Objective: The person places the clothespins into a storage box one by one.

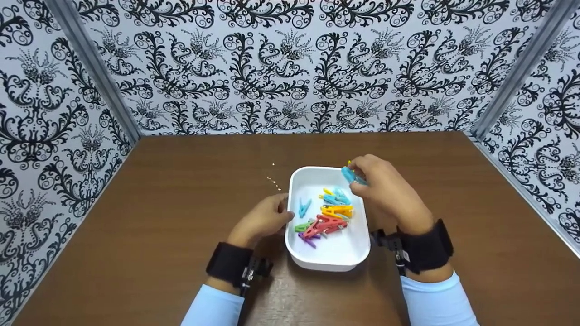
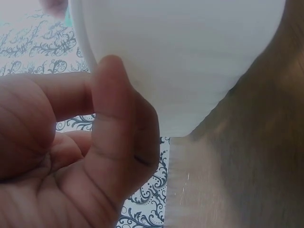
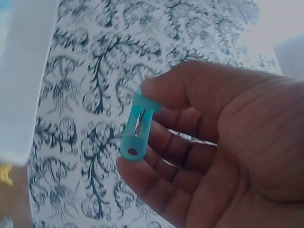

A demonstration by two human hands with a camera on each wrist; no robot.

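A white rectangular tub (image 1: 328, 260) stands on the table with clothespins inside it. My left hand (image 1: 265, 215) holds the tub's left side, its fingertips against the outer wall, as the left wrist view also shows. Over the tub's far right corner, my right hand (image 1: 387, 190) pinches a light blue clothespin (image 3: 137, 126) between thumb and fingers. In the tub lie red clothespins (image 1: 328, 224), yellow ones (image 1: 336, 210), more light blue ones (image 1: 304, 208), a green one (image 1: 302, 227) and a purple one (image 1: 309, 240).
Just beyond the tub, a bit of yellow (image 1: 349, 162) shows beside my right hand, mostly covered. The brown table (image 1: 190, 181) ends at patterned walls (image 1: 290, 68) behind and on both sides. Small white specks (image 1: 274, 182) show left of the tub.
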